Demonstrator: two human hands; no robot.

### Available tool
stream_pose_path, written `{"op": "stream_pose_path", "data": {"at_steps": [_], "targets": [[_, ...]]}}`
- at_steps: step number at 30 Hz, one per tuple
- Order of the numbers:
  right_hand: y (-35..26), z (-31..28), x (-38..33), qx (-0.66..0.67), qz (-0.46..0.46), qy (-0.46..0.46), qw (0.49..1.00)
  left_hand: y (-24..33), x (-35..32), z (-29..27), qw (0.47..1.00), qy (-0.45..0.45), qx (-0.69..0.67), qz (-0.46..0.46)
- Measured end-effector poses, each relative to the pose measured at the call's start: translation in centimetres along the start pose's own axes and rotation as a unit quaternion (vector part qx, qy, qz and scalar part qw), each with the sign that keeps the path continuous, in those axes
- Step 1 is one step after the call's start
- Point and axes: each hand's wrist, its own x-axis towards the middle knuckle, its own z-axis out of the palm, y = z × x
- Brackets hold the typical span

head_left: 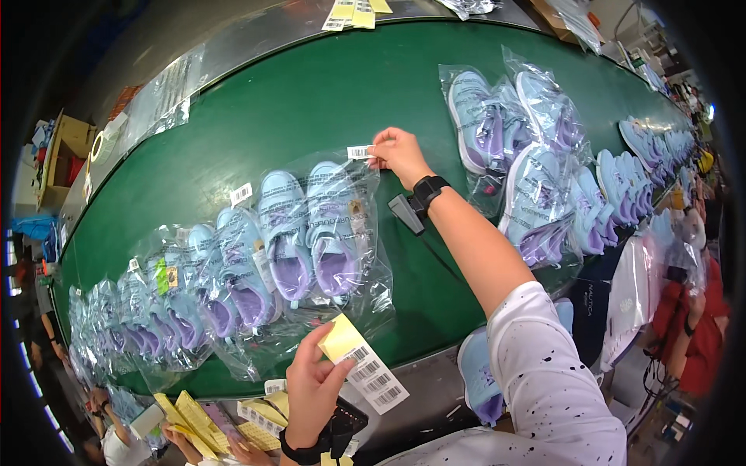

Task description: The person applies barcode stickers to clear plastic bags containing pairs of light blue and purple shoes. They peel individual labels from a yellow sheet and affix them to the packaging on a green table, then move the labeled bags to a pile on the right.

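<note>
My right hand (401,158) pinches the right end of a small white barcode sticker (359,152). The sticker lies against the upper right corner of a clear plastic bag (371,256). Inside that bag a pair of light blue shoes with lilac linings (332,221) sits side by side, toes pointing away from me. Nearer to me, my left hand (309,392) grips a yellow-backed sheet of barcode stickers (367,368) between thumb and fingers. Just left of the bag, another bagged pair (239,260) carries a similar sticker on its far edge.
More bagged shoes (132,318) line the green belt (256,101) to the left, and others (536,179) are heaped at the right. Sticker sheets (190,423) are by the near edge. Other people's hands (183,444) are at lower left. A loose shoe (480,380) lies below the belt.
</note>
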Motion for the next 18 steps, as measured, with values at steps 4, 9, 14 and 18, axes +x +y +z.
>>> {"op": "stream_pose_path", "data": {"at_steps": [4, 9, 14, 18], "targets": [[-4.1, -3.1, -4.4, -0.109, -0.141, 0.063, 0.982, 0.4, -0.8, 0.4, 0.998, 0.019, -0.055, 0.011], [-11.8, -11.9, -20.4, -0.647, -0.143, 0.05, 0.747, -2.3, -2.1, -1.2, 0.994, 0.076, -0.079, 0.03], [-6.3, -18.4, -26.9, -0.702, -0.009, 0.034, 0.711, -3.5, -2.9, -0.1, 0.993, 0.069, -0.083, 0.051], [-4.6, -20.3, -26.1, -0.647, -0.103, 0.095, 0.75, -2.8, -3.7, 1.0, 0.991, 0.037, -0.103, 0.071]]}}
